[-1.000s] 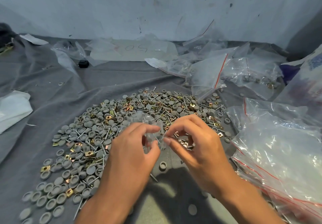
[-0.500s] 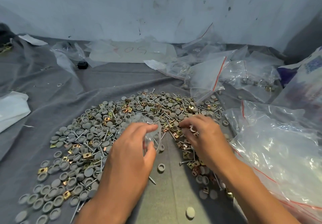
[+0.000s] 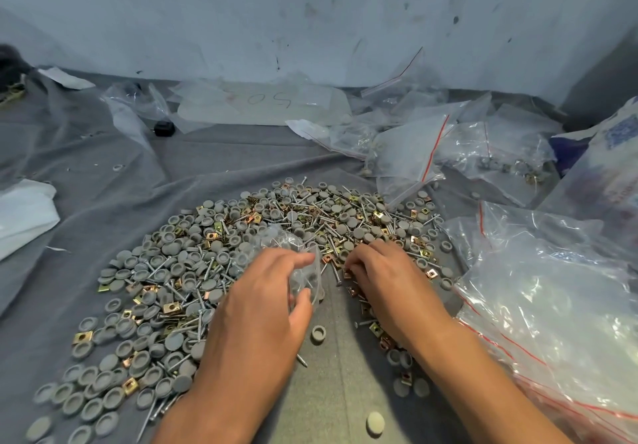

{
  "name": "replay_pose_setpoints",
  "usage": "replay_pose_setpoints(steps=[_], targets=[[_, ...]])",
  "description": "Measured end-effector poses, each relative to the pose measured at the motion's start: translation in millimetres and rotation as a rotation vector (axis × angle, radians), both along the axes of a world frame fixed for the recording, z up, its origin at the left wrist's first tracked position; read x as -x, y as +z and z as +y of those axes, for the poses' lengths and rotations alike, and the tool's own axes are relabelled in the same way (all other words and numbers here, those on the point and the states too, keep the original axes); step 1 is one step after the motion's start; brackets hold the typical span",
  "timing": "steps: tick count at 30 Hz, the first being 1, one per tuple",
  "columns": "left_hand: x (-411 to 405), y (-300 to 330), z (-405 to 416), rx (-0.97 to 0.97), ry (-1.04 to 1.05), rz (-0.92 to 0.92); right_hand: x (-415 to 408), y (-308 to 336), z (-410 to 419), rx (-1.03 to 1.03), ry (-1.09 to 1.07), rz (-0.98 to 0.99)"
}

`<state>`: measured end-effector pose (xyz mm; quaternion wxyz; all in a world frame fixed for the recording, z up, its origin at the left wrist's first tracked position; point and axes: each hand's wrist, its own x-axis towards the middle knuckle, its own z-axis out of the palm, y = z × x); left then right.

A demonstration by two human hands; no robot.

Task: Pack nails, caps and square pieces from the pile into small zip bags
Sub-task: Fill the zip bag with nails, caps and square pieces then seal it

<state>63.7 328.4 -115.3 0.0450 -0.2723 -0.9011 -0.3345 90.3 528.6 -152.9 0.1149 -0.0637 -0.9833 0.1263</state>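
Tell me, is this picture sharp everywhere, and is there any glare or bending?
Head view: the pile is fairly sharp mid-frame and softer toward the lower left edge; the big plastic bag at right throws white glare; the wide lens bows the wall line; the left hand and right hand look slightly soft.

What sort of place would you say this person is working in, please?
Probably an informal piecework packing spot, not a factory line: a pile of nails, caps and square pieces on a grey cloth against a scuffed wall, with zip bags strewn around.
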Motion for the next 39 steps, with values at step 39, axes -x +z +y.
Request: replay_pose_setpoints(steps=[39], targets=[[1.5, 9.6, 0.0, -0.174, -0.056, -0.02, -26.1, 34.0, -38.9, 0.327, 0.123, 0.282]])
